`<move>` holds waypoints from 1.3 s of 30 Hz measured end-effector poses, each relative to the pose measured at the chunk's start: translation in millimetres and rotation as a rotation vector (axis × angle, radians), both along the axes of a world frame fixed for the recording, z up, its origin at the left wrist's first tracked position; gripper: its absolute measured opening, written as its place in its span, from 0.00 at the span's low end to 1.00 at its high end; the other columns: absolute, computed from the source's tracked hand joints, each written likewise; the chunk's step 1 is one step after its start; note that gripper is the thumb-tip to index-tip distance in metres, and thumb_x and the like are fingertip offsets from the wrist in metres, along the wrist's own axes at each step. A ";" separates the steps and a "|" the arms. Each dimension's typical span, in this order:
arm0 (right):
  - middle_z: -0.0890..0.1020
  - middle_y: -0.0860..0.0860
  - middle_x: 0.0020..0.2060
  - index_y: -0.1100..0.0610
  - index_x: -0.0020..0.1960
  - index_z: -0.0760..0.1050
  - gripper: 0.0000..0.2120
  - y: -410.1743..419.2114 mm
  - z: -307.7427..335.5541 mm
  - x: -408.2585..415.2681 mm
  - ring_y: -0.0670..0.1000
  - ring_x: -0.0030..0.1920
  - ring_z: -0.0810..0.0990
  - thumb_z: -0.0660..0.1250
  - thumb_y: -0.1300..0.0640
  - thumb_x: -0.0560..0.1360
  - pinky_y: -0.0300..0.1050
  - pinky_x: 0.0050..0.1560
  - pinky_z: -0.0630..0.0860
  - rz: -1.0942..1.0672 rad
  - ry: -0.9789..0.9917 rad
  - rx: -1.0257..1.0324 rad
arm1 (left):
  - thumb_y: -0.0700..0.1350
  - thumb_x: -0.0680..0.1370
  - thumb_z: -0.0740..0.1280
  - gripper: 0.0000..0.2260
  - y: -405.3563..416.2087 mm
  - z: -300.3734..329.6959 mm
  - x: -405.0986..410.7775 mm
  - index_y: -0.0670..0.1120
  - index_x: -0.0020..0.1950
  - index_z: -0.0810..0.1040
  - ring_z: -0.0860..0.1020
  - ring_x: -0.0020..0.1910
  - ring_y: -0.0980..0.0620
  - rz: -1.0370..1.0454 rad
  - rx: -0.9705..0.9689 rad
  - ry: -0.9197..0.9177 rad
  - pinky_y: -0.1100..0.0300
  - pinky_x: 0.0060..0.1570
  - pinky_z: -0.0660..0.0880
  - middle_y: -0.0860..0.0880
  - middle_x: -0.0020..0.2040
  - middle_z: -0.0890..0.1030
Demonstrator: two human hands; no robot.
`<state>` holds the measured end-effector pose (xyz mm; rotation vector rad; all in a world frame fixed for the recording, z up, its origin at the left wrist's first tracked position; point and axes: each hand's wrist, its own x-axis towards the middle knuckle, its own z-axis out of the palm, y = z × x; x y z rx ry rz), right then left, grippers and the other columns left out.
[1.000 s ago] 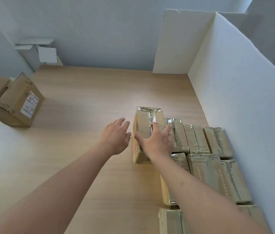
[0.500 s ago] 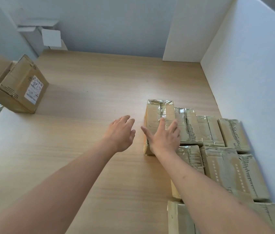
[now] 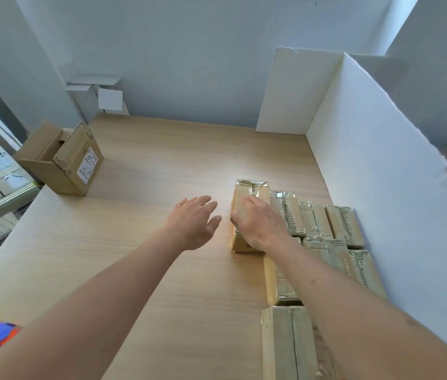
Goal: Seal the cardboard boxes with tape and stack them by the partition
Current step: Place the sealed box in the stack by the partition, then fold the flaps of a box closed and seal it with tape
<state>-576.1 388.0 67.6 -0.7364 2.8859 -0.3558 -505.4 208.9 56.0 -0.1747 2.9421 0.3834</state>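
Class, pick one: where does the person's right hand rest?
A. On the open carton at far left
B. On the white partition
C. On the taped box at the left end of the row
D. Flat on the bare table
C: the right hand lies with straight fingers on top of the taped box.

Bare table [image 3: 162, 187] leftward; taped boxes [image 3: 315, 226] and partition [image 3: 367, 174] blocking right.

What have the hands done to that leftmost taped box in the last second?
The right hand briefly lifted its fingers half a second ago, and now lies flat on the leftmost taped box again. The left hand stayed open beside it, touching nothing. The box, its row by the partition and the open carton stayed put.
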 end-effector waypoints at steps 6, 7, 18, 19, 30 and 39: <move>0.67 0.51 0.77 0.54 0.75 0.69 0.28 -6.5 52.9 47.9 0.53 0.78 0.62 0.50 0.40 0.83 0.53 0.74 0.63 0.138 0.045 -0.012 | 0.58 0.86 0.51 0.24 -1.9 60.1 76.4 0.50 0.80 0.64 0.61 0.79 0.47 0.110 -0.007 0.088 0.49 0.78 0.52 0.51 0.81 0.62; 0.67 0.51 0.77 0.54 0.74 0.69 0.27 -8.4 60.1 58.3 0.53 0.78 0.61 0.49 0.40 0.83 0.53 0.73 0.62 0.162 0.044 -0.019 | 0.57 0.86 0.52 0.24 -3.2 69.4 91.2 0.50 0.80 0.64 0.61 0.79 0.47 0.133 -0.015 0.102 0.49 0.78 0.52 0.50 0.81 0.62; 0.73 0.52 0.71 0.52 0.70 0.73 0.26 -56.8 124.0 156.3 0.56 0.70 0.71 0.49 0.38 0.82 0.53 0.64 0.70 0.363 0.154 -0.070 | 0.57 0.86 0.52 0.24 -49.0 136.1 238.8 0.47 0.76 0.69 0.65 0.76 0.45 0.328 -0.130 0.177 0.47 0.73 0.64 0.47 0.77 0.68; 0.73 0.52 0.71 0.52 0.70 0.73 0.26 -67.1 127.3 164.6 0.56 0.71 0.70 0.49 0.38 0.82 0.53 0.62 0.71 0.375 0.155 -0.072 | 0.57 0.85 0.52 0.24 -58.2 138.9 250.0 0.47 0.77 0.69 0.65 0.76 0.45 0.338 -0.133 0.182 0.46 0.74 0.63 0.47 0.78 0.67; 0.66 0.51 0.78 0.51 0.76 0.67 0.29 -251.7 121.0 264.5 0.55 0.76 0.66 0.48 0.36 0.82 0.55 0.68 0.69 0.378 0.113 -0.065 | 0.57 0.85 0.54 0.24 -243.6 133.0 346.9 0.48 0.78 0.67 0.66 0.76 0.46 0.353 -0.176 0.198 0.48 0.73 0.64 0.48 0.78 0.67; 0.70 0.51 0.74 0.52 0.76 0.67 0.29 -383.3 101.7 318.4 0.55 0.72 0.69 0.49 0.37 0.83 0.55 0.66 0.70 0.267 0.056 -0.020 | 0.58 0.84 0.55 0.23 -392.5 128.7 377.9 0.49 0.76 0.69 0.70 0.73 0.47 0.236 -0.165 0.178 0.48 0.68 0.69 0.49 0.75 0.71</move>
